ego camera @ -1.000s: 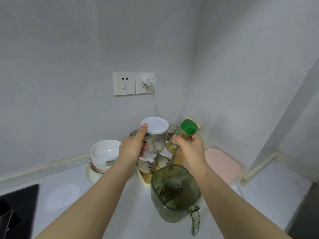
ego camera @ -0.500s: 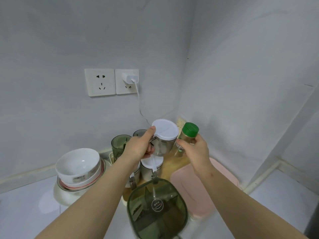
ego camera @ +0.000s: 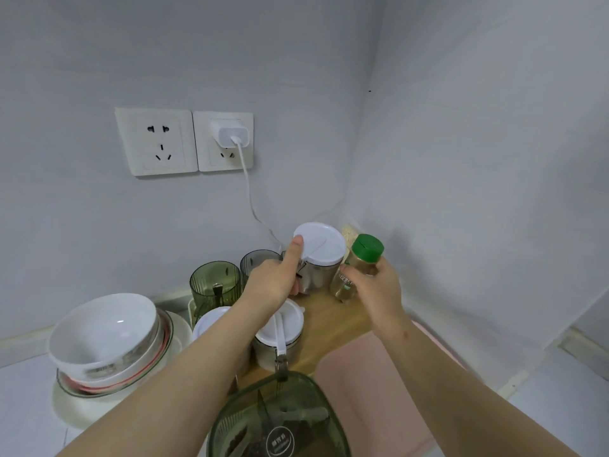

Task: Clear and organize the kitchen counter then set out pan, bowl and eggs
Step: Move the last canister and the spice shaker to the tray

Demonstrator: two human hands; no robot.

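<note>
2 arms: left forearm (ego camera: 184, 367) and right forearm (ego camera: 445, 367), both bare.

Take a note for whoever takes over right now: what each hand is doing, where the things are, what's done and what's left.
Left hand grips the white-lidded jar, thumb on its lid. Right hand holds the green-capped bottle beside it, both over the back of the wooden tray; set down or not, I cannot tell.
Stacked bowls at left.
Pan, eggs not in view; nothing set out.
To do: release both, set out pan, bowl, eggs.
</note>
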